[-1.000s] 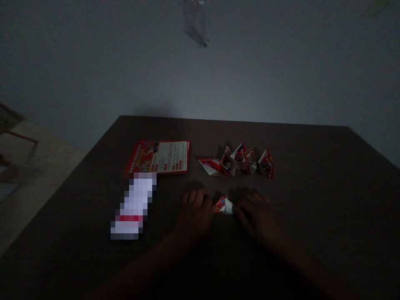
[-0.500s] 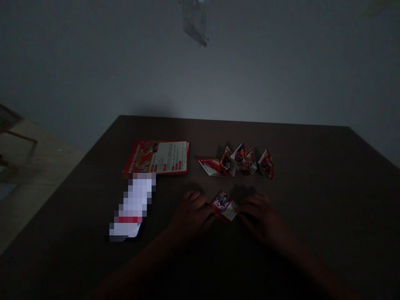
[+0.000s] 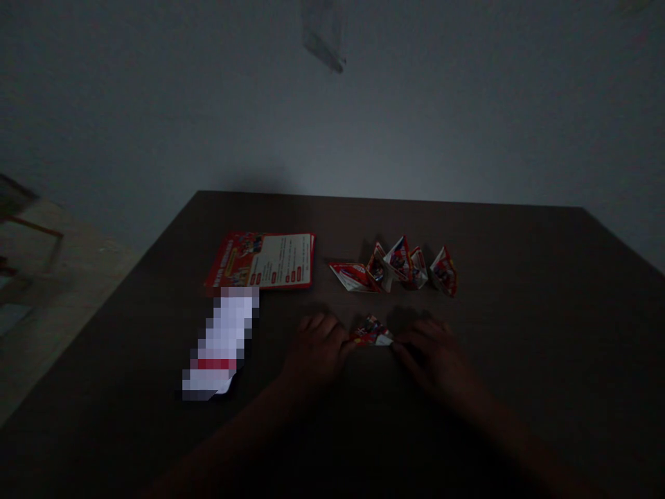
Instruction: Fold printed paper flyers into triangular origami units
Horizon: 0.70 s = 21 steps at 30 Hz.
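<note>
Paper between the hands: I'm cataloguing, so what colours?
The paper shows red, white and dark print; head view.

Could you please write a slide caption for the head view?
Left hand and right hand hold a folded paper by opposite ends at a table.

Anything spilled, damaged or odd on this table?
No spill or damage shows. The bright slab left of the left hand looks odd because blocky pixels mask most of it; the rightmost folded paper stands slightly apart from its row.
</note>
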Available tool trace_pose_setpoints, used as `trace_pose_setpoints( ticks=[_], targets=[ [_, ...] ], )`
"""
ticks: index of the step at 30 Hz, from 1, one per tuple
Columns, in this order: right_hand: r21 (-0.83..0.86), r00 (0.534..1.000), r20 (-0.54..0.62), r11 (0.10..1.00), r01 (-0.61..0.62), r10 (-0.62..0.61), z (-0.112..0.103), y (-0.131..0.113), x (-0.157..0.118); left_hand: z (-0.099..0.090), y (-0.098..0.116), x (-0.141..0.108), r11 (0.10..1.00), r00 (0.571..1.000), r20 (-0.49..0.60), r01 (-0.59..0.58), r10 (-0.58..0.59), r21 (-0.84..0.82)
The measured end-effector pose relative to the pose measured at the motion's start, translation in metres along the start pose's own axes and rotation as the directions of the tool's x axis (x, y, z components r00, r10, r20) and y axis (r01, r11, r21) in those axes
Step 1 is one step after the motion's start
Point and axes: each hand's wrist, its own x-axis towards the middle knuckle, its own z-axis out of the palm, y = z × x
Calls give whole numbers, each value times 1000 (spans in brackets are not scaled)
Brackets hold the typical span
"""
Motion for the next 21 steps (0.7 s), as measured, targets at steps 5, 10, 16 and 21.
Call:
trace_pose_setpoints(
  ticks=[5, 10, 16, 21],
  targets=[
    [-20, 997, 18, 997, -71, 71, 3, -4, 3, 10, 6, -1, 998, 1000, -20, 24, -23, 64],
    [-57, 993, 27, 992, -110, 111, 3, -8, 4, 16, 11, -3, 994, 999, -46, 32, -27, 109],
    [-94, 988, 17, 984, -150, 152, 2, -14, 4, 19, 13, -3, 990, 998, -58, 38, -30, 139],
    [-124, 984, 23, 977, -172, 176, 4, -16, 5, 18, 14, -2, 989, 998, -61, 41, -32, 142]
  ],
)
